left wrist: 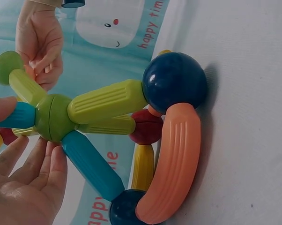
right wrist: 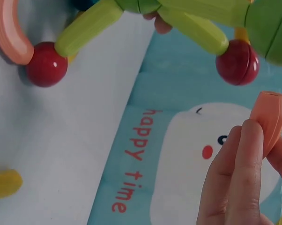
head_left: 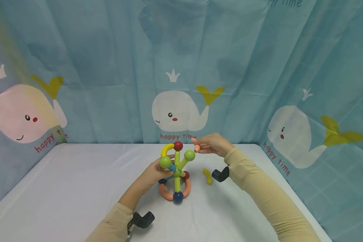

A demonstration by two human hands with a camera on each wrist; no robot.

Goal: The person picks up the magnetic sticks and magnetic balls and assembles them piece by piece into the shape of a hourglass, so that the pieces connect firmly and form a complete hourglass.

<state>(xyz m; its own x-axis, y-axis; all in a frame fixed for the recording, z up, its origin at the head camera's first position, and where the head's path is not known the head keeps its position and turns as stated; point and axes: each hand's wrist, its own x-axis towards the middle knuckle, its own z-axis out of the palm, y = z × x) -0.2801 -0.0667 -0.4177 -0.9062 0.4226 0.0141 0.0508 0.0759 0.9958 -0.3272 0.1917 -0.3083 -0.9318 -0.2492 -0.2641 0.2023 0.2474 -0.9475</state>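
A magnetic ball-and-stick structure stands on the table, with a lime hub ball (left wrist: 54,117) and straight lime sticks (head_left: 177,184). Its base ring has salmon curved sticks (left wrist: 174,164), navy balls (head_left: 178,197) and a red ball (right wrist: 47,64). On top, a red ball (head_left: 178,146) joins a yellow curved stick (head_left: 167,149). My left hand (head_left: 154,173) steadies the structure, thumb on a blue stick (left wrist: 20,115) and fingers behind. Up at the right, my right hand (head_left: 216,144) pinches a salmon stick (right wrist: 270,117) close beside a lime end ball (head_left: 189,155).
A loose yellow curved stick (head_left: 207,176) lies on the white table (head_left: 78,181), right of the structure. Behind the table hangs a blue curtain (head_left: 115,67) with printed whales. Black camera mounts (head_left: 143,220) project from both wrists.
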